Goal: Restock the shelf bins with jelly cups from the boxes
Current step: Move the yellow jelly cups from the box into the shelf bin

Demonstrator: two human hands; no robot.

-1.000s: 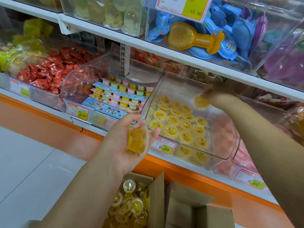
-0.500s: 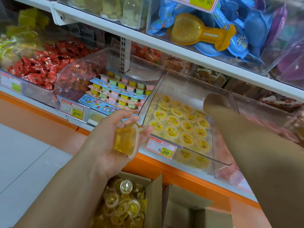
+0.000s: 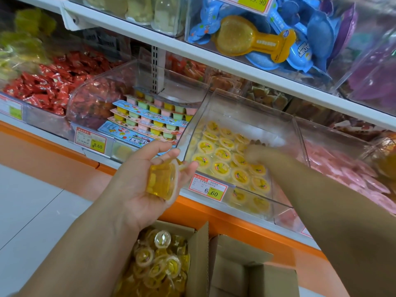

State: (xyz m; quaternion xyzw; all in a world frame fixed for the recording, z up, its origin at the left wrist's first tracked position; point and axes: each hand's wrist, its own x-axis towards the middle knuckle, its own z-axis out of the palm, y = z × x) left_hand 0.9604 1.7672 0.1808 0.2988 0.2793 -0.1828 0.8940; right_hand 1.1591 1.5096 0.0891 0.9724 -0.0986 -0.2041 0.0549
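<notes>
My left hand (image 3: 143, 189) is palm up in front of the shelf, with one yellow jelly cup (image 3: 161, 182) lying on its side across my fingers. The fingers are loosely curled round it and the thumb is free above, so it's more cradled than squeezed.

My right hand (image 3: 256, 154) is reaching into the clear bin (image 3: 246, 105) further back and to the right. It's down over the rows of jelly cups (image 3: 222, 155) sitting lid-up in there. That hand is a total blur, so I honestly can't tell if the fingers are open or pinching anything. The front of the bin has a price tag (image 3: 207, 188) reading 6.60.

Near me, right below my left wrist, the open cardboard box (image 3: 198, 254) is piled with loose yellow cups (image 3: 158, 264). Just to the right of it is a second box (image 3: 246, 273) with its flaps open.

Left of my bin there are stacked multi-colour jelly packs (image 3: 154, 118), and further left a heap of red wrapped sweets (image 3: 47, 86). Pink packets (image 3: 342, 174) fill the bin on the right. On the shelf above are blue and yellow spoon-shaped packs (image 3: 255, 40).
</notes>
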